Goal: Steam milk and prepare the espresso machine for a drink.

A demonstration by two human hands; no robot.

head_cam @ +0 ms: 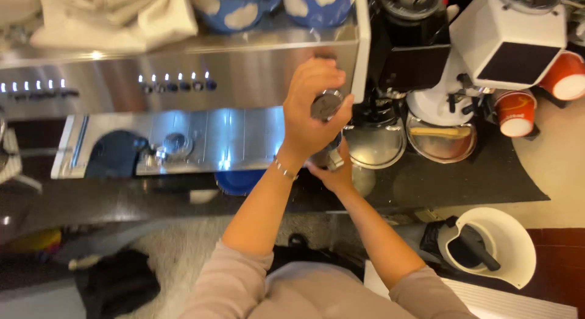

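The left hand (308, 112) is closing its grip around a round metal tamper (326, 104), with the fingers wrapping over the top and the thumb pressing on the side nearest the white edge of the espresso machine (183, 75). The tamper is sitting directly in front of the machine's right end, just above a portafilter (332, 157) that is only partly showing beneath the left wrist. The right hand (334, 173) is reaching up from below and is holding the portafilter from underneath; how tightly its grip is closing cannot be told, because the left hand is covering most of it. A thin bracelet (283, 168) is lying around the left wrist. To the right of the machine, a black coffee grinder (405, 45) is standing over a round steel tray (375, 145), and a white grinder (506, 38) is standing beside it over a second tray (442, 142). Two red paper cups (515, 112) are lying near the white grinder. On top of the machine, blue cups with white patches (237, 11) are resting beside a folded white cloth (116, 17). A white knock box (490, 246) is sitting well to the lower right of the machine, on the dark table (463, 179).
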